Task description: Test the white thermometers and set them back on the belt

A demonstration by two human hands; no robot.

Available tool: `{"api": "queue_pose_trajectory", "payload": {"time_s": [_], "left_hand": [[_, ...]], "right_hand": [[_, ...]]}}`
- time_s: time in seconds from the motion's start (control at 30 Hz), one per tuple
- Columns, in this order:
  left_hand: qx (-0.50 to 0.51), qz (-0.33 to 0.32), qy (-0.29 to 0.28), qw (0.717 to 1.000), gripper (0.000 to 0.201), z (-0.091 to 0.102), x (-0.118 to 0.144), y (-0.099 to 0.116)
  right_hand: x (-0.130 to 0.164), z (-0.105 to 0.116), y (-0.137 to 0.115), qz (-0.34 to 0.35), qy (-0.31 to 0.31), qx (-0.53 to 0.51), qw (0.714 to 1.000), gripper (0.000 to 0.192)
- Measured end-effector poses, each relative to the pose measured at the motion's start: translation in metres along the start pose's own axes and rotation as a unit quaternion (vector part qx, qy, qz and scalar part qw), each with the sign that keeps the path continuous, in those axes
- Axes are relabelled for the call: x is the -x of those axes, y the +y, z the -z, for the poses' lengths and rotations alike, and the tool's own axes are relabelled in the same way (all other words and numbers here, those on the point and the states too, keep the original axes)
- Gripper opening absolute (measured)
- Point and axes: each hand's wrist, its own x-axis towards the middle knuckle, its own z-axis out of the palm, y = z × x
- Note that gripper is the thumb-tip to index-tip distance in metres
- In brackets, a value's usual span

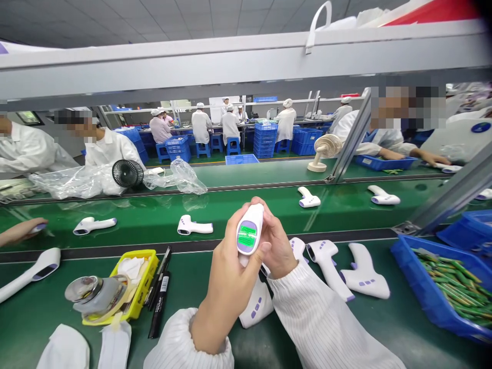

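Note:
Both my hands are wrapped around one white infrared thermometer (pixel 250 212), its green-lit screen facing me. My left hand (pixel 234 277) grips it from the left, with the thumb in front below the screen. From the right, my right hand (pixel 279 246) closes on the body, and its rear fingers are partly hidden. Beneath my wrists a white thermometer with purple buttons (pixel 258 305) lies on the bench. Two more, a thermometer (pixel 325 261) and another thermometer (pixel 365 271), rest right of my right forearm.
A yellow basket (pixel 151 266) holding a jar stands left, beside black marker pens (pixel 158 307). On the right, a blue bin (pixel 413 271) holds green circuit boards. Several thermometers lie on the green belt (pixel 253 187). A co-worker's hand (pixel 21 231) holds something white at the left edge.

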Motion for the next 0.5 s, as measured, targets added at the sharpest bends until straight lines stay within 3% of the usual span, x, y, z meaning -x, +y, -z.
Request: {"api": "queue_pose_trajectory", "payload": {"time_s": [0.4,0.5], "left_hand": [[-0.014,0.011,0.003,1.0,0.048,0.001,-0.002,0.0007],[-0.006,0.022,0.008,1.0,0.048,0.0012,-0.0011,0.0013]], "right_hand": [[-0.0013,0.0044,0.0048,0.001,0.005,-0.004,1.0,0.023],[0.0,0.0065,0.0047,-0.005,-0.019,0.005,1.0,0.031]]}}
